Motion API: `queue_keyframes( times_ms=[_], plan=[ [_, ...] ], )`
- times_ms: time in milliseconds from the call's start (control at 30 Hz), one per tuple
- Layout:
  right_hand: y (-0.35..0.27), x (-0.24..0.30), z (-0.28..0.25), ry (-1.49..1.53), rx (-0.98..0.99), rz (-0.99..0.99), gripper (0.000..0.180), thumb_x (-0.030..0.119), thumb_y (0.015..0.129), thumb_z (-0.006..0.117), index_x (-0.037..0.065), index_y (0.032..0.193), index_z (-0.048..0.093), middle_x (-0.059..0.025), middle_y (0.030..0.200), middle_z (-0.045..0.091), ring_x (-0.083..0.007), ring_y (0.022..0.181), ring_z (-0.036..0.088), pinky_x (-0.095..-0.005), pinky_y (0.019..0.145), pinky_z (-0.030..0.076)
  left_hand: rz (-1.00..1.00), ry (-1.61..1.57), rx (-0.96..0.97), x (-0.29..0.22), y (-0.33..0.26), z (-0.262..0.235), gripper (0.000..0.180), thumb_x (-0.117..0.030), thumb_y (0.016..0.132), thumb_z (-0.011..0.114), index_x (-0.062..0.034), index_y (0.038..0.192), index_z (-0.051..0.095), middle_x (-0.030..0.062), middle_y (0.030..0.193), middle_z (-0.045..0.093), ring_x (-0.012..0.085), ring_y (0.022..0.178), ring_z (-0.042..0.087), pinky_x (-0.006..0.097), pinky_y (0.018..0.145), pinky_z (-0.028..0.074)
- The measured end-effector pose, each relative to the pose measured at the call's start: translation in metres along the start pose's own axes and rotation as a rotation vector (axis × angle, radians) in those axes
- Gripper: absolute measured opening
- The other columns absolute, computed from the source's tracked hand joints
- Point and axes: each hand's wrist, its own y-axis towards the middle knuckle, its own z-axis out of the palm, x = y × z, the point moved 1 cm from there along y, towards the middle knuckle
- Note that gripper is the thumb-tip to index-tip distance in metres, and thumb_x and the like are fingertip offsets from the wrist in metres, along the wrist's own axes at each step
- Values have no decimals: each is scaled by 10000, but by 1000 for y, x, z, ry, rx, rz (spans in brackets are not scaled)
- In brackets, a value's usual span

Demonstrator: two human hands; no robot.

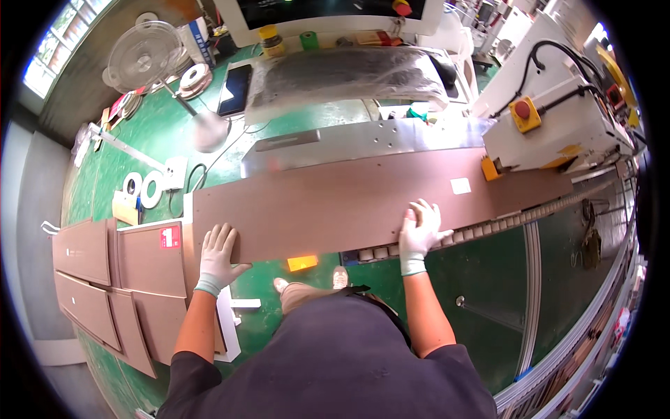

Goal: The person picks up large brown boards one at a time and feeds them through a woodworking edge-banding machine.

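A long brown panel (314, 202) lies across in front of me, its right part running beneath a white machine housing (558, 129). A small white label (460, 186) sits on its face. My left hand (219, 258), in a white glove, rests at the panel's near left corner with fingers stretched over the top. Also gloved, my right hand (420, 234) lies on the near edge left of the machine, fingers apart and thumb out to the side. Neither hand is wrapped round anything. The panel's far right end is partly hidden by the machine.
Stacked brown panels (150, 255) stand at my left. A roller conveyor (481, 230) runs along the panel's near right edge, and a metal guide plate (363, 143) lies behind it. A red stop button (522, 109) is on the machine. A fan (145, 59) stands far left.
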Motion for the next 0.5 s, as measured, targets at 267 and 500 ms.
queue_keyframes(
  times_ms=[267,500],
  plan=[
    [66,-43,-18,-93,-154,132,129,215,963,669,148,1001,772,-34,1054,734,-244,1033,688,-665,1146,318,53,7,-83,-57,24,5,1010,-620,704,821,-47,1479,521,193,1571,469,418,1494,371,556,1250,249],
    [83,-78,-13,139,-233,20,107,101,960,647,40,1002,724,-85,963,672,-299,900,664,-425,870,527,247,-148,-5,-60,70,15,805,-593,923,614,-98,1545,485,193,1631,410,424,1538,308,551,1277,198]
  ],
)
